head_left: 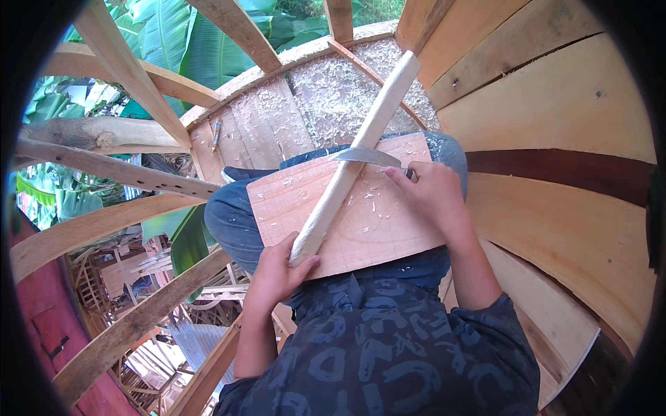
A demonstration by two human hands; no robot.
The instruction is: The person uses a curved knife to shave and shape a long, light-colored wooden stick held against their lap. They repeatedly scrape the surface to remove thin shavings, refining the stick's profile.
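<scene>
My left hand (279,272) is closed round the near end of a pale, whittled wooden stick (336,191). The stick slants away to the upper right, over a flat wooden board (399,225) that lies across my lap. In my right hand (438,200) is a knife (369,157), its handle mostly hidden by the fingers. The knife's curved blade points left and lies across the stick near the board's far edge. Small shavings are scattered on the board.
Beyond my knees, plank flooring (260,118) carries a thick spread of wood shavings (340,87). A thin wooden strip (378,80) crosses it. Plank walling (555,97) rises on the right. Open wooden framing (132,76) stands at the left, with large green leaves outside.
</scene>
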